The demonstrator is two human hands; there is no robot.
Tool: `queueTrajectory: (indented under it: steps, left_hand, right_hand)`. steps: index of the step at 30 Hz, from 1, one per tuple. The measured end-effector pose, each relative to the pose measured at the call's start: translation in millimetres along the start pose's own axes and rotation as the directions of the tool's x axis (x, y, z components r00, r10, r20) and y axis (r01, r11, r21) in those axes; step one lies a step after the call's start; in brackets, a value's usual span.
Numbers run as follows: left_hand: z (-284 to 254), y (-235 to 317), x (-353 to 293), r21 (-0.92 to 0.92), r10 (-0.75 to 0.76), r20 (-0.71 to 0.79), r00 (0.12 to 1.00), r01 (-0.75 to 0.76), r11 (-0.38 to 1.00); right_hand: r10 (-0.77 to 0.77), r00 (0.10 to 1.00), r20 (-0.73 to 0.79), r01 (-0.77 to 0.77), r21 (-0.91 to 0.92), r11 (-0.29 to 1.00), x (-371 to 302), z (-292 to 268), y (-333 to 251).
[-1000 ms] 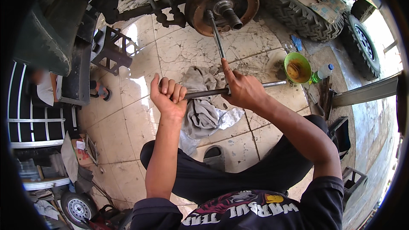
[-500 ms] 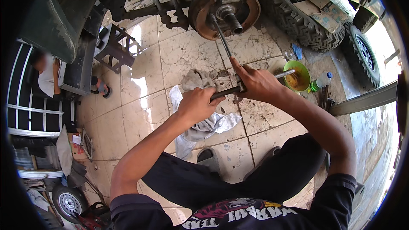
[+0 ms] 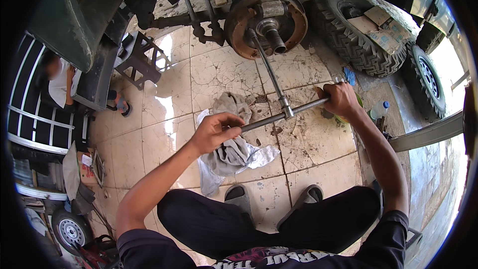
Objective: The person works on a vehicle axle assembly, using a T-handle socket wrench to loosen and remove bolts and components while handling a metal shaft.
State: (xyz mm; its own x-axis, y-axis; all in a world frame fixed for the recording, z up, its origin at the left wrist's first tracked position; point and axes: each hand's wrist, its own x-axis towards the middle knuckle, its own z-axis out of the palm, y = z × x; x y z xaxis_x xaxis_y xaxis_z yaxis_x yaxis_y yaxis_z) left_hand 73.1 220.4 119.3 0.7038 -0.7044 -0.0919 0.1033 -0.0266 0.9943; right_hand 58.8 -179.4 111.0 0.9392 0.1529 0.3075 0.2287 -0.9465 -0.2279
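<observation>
A long steel T-handle wrench [image 3: 285, 112] runs from its crossbar up a thin shaft [image 3: 266, 67] to the rusty brake hub [image 3: 264, 22] of a raised vehicle. My left hand [image 3: 215, 132] grips the left end of the crossbar. My right hand [image 3: 341, 99] grips the right end, so the bar lies almost level, slightly higher on the right. A grey rag [image 3: 231, 144] lies on the cracked tile floor [image 3: 164, 134] under the left hand.
A knobby tyre [image 3: 363, 40] lies to the right of the hub, another wheel [image 3: 428, 84] beyond it. A green bowl [image 3: 356, 104] and a plastic bottle [image 3: 379, 110] sit behind my right hand. Another person [image 3: 62, 82] sits at left by a black stool [image 3: 142, 57].
Both hands have moved apart to the two ends of the crossbar, the right hand out to the right. The bar has swung from tilted to nearly level.
</observation>
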Motion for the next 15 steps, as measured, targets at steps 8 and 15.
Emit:
queueTrajectory:
  steps: [8,15]
  left_hand:
    - [69.4,23.7,38.3,-0.399,0.385,-0.328,0.863,-0.496,0.771]
    - [64.3,13.7,47.8,-0.566,0.438,-0.384,0.813,-0.582,0.584]
  right_hand:
    - [0.068,0.995,-0.079,-0.054,0.171,0.984,-18.0,39.1,-12.7]
    - [0.14,0.976,-0.164,-0.095,0.256,0.962,-22.5,48.2,-26.7]
